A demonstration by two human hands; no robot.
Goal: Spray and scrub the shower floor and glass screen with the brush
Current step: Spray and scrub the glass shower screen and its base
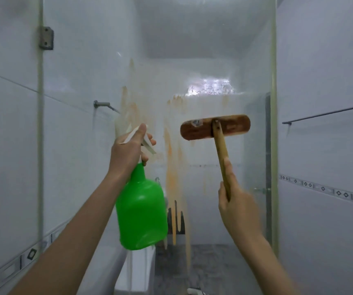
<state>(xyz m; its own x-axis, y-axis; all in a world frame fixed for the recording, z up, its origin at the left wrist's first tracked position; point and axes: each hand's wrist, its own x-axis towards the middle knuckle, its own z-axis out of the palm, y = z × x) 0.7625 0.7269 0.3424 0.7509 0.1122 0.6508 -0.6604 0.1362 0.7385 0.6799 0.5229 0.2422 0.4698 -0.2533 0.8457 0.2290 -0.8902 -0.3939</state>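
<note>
Somewhere in the middle of the job, to judge by the mess. Grips the green spray bottle (141,209) at its neck in the left hand (128,150), with fingers curled over the white trigger and the nozzle aimed at the glass screen (90,60). Clasps the wooden handle of the brush (233,126) in the right hand (237,205), with the thumb laid along the shaft. Holds the brush head up, flat against the pane or just off it, right of centre; cannot tell which through the blur. Shows orange streaks (172,167) running down the middle of the glass from above the brush head to near the bottom, hence largely unscrubbed, at a guess. Shows a bright patch above the brush, possibly wet, possibly only glare. Shows, low down, the grey mottled shower floor (209,267), with no foam or brush marks to be made out. Leaves, on this reading, most of the glass to scrub and perhaps the whole floor.
</note>
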